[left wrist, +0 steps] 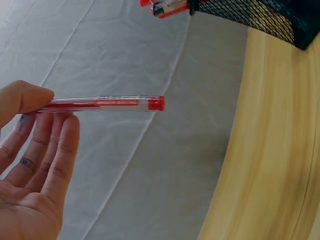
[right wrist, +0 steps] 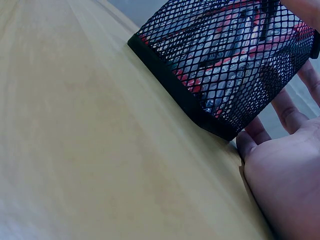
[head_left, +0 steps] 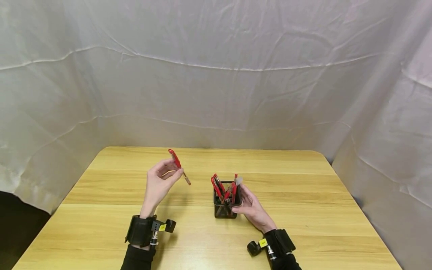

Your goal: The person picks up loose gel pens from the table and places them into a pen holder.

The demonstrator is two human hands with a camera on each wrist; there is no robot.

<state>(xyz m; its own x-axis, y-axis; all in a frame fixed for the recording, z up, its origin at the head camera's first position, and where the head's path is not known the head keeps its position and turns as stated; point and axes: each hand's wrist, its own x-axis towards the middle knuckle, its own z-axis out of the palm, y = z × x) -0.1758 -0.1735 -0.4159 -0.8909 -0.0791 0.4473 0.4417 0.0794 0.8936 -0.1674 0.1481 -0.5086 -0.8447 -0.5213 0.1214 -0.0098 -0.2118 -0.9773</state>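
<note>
Above the left half of the table, my left hand pinches a red pen between thumb and fingers. The pen slants with its red capped end up. Its clear barrel, printed "SMOOTH WRITING" and tipped with a red plug, points away from the fingertips in the left wrist view. To the right stands a black mesh pen holder with several red pens leaning in it. My right hand grips the holder from its right side, thumb at the front and fingers partly hidden behind.
The wooden table has rounded far corners. Pale grey cloth hangs behind it and along both sides. A black band with a small camera is on the left wrist, and a similar camera is on the right.
</note>
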